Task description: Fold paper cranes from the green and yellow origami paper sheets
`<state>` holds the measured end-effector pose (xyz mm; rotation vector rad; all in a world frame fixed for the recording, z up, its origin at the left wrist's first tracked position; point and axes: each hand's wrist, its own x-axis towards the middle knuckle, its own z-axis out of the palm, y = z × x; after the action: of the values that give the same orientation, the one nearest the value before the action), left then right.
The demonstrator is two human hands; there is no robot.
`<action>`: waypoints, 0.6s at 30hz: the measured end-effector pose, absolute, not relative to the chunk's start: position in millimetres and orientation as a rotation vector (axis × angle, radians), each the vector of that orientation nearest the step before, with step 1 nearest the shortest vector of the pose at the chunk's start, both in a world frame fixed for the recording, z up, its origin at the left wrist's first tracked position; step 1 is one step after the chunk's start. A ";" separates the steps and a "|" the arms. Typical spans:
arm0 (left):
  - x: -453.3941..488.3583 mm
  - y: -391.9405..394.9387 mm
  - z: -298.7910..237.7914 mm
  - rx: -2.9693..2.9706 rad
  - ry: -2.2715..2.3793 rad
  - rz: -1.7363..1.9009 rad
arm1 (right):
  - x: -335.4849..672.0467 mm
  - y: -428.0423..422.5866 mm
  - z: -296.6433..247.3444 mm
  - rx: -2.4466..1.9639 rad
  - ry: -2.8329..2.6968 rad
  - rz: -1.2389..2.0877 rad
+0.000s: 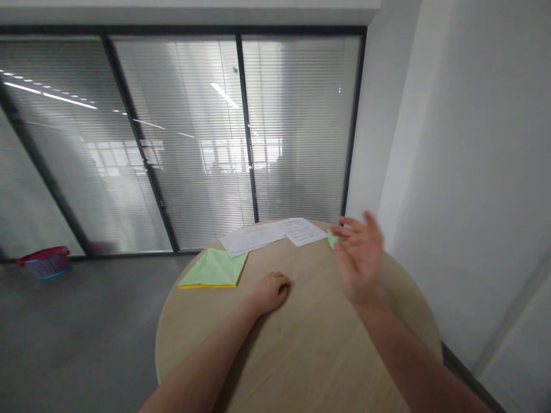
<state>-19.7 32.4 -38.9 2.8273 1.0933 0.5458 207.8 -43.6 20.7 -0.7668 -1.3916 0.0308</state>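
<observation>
My left hand (pixel 271 291) rests on the round wooden table (pixel 301 344), its fingers curled into a loose fist. Nothing shows in it. My right hand (pixel 360 259) is raised over the table's right side, fingers apart and slightly blurred, holding nothing. Partly hidden behind its fingers is a small light-green paper piece (pixel 332 239) at the far edge. To the left of my left hand lies a stack of green paper (pixel 215 267) with creases on top and yellow edges below.
White sheets (pixel 253 237) and a printed page (pixel 301 231) lie along the table's far edge. A pink and blue basket (pixel 46 263) stands on the grey floor at left. A white wall (pixel 482 172) rises close on the right; glass panels with blinds (pixel 297 126) stand behind.
</observation>
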 end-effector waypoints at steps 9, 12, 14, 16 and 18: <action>-45.2 45.7 -28.6 2.661 1.233 0.558 | 158.3 -3.6 -62.7 -1.180 -1.962 0.383; -47.0 48.1 -31.9 2.624 1.279 0.553 | 160.5 -9.3 -59.1 -1.164 -2.054 0.363; -43.7 46.1 -35.3 2.610 1.284 0.560 | 167.2 -9.1 -56.6 -1.227 -2.059 0.362; -38.1 42.3 -39.3 2.623 1.230 0.574 | 176.0 -6.3 -56.8 -1.288 -2.045 0.365; -32.6 38.4 -43.8 2.659 1.170 0.574 | 184.0 -3.4 -58.9 -1.319 -2.011 0.381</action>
<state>-32.6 38.4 -43.8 2.6587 1.1705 0.5739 184.0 -3.4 -58.9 -1.3191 -2.0112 0.3810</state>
